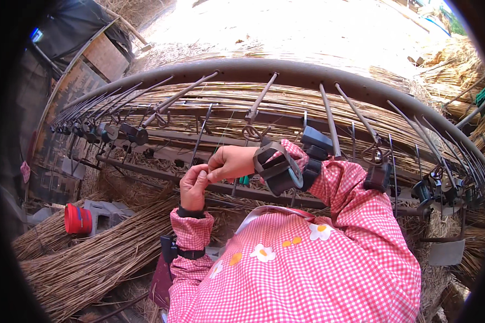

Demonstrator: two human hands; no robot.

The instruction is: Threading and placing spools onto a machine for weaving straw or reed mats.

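Lettering, numbers and signs — none legible. Nothing can be read on the red bucket (pixel 78 219), the pale hanging plate (pixel 446 253) or the black wrist device (pixel 280 172). Any marking on the dark left-forearm unit (pixel 168 248) — too small to tell.

Both hands (pixel 192 195) (pixel 234 162) together, fingers pinched

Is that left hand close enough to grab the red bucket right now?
Probably not without leaning: the left hand is up against the right hand, while the red bucket sits well off to the left, with the grey hollow block and reed bundle in between.
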